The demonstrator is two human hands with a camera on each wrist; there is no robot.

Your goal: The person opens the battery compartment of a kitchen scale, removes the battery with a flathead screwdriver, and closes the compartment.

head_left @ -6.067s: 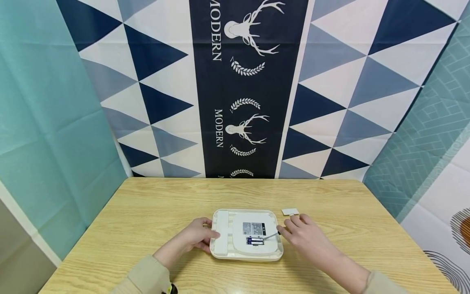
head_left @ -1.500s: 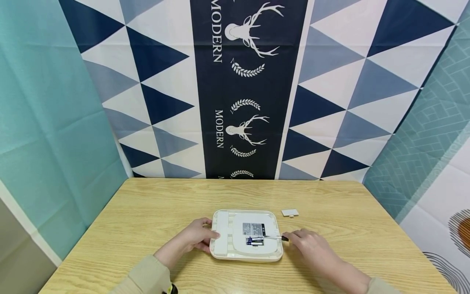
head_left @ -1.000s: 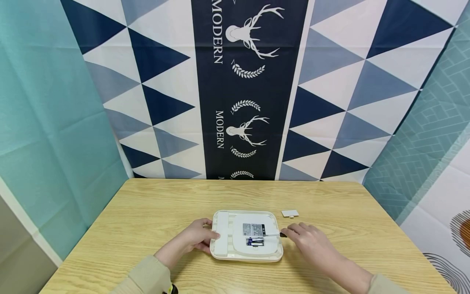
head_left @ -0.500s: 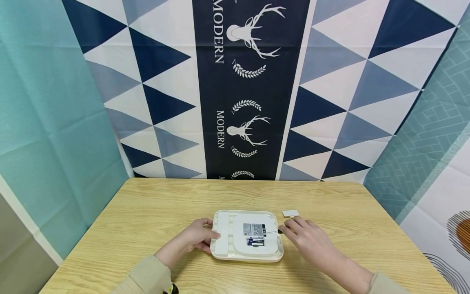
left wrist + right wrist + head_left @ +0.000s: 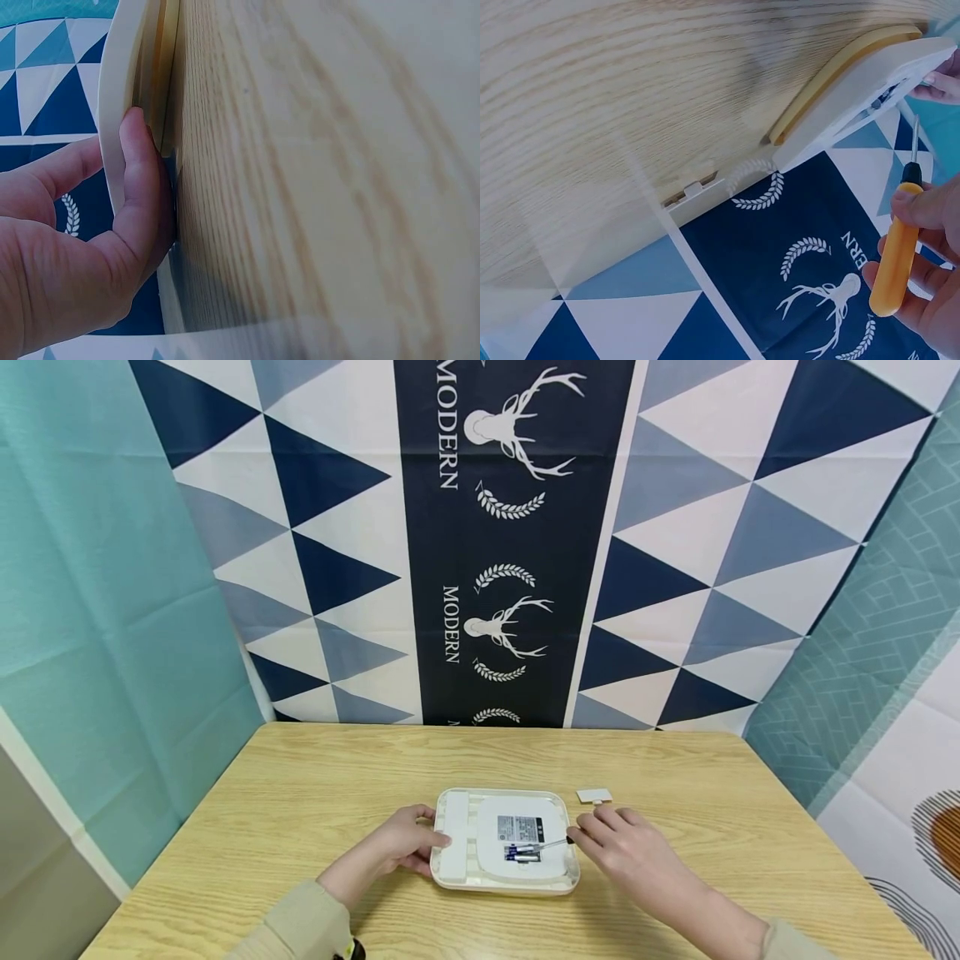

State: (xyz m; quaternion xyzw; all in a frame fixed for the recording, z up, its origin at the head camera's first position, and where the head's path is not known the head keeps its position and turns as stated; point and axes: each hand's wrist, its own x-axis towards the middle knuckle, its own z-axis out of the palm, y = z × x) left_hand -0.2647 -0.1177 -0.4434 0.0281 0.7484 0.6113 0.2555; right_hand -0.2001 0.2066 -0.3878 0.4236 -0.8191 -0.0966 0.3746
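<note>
A white, rounded rectangular device (image 5: 495, 884) lies back side up on the table, its printed label and uncovered battery compartment showing. Two small blue-and-silver batteries (image 5: 523, 858) are at the compartment; the upper one looks slightly tilted. My left hand (image 5: 408, 839) grips the device's left edge, thumb on top and fingers below. In my right hand (image 5: 626, 856) is a screwdriver (image 5: 896, 259) with an orange handle and black collar. In the head view its metal shaft reaches left to the batteries; whether the tip touches them is too small to tell.
A small white battery cover (image 5: 594, 796) with a tab lies behind my right hand, beyond the device's right corner. The wood-grain table (image 5: 337, 768) ends at a patterned curtain (image 5: 495, 543) at the back, with teal cloth (image 5: 112, 593) along the left.
Over the last half second the screwdriver tip has come down from beside the label to the upper battery, which now sits slightly askew. The left hand and device have stayed put.
</note>
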